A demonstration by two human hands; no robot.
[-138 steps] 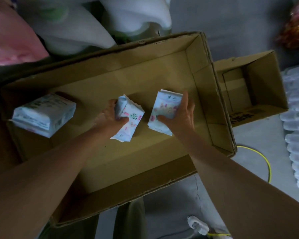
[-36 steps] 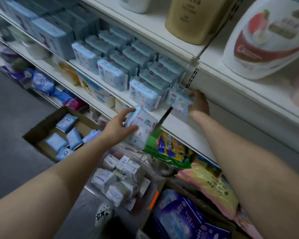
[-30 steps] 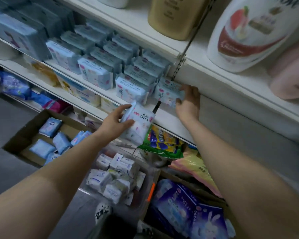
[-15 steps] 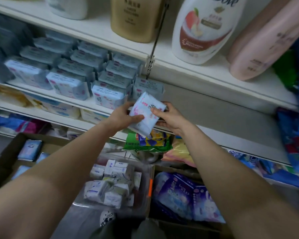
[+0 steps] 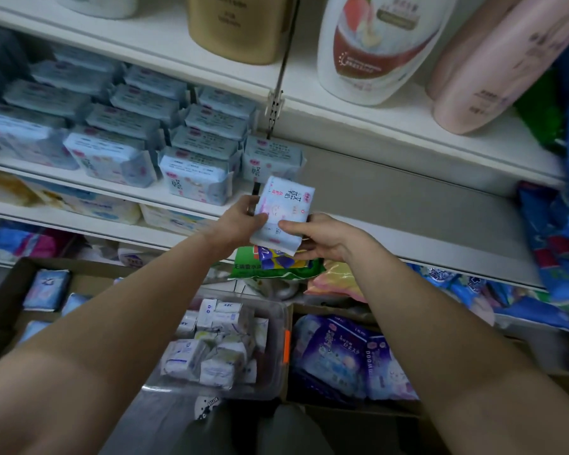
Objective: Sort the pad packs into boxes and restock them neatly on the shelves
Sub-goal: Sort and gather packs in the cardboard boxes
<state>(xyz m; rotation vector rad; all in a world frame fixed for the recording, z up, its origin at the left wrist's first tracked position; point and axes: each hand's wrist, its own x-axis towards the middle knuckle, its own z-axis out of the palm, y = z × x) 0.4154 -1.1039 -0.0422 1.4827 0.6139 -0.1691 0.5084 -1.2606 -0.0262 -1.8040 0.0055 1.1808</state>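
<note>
I hold one light blue and pink pad pack (image 5: 284, 213) upright in front of the white middle shelf (image 5: 391, 205). My left hand (image 5: 240, 223) grips its left side and my right hand (image 5: 319, 238) grips its lower right corner. Just behind it, a matching pad pack (image 5: 271, 157) stands alone on the shelf at the right end of several rows of the same blue packs (image 5: 128, 133). The shelf surface to the right of that pack is bare grey-white.
Large body-wash bottles (image 5: 375, 44) stand on the upper shelf. Below, a clear bin (image 5: 278, 356) holds several small white packs, a cardboard box (image 5: 10, 284) at left holds blue packs, and purple packs (image 5: 342, 356) lie at right. Green and yellow bags (image 5: 276, 267) hang under my hands.
Earlier I took two packs from a carton. My right hand set one pack on the shelf beside the rows, then came back to the pack in my left hand; both hands now hold it.
</note>
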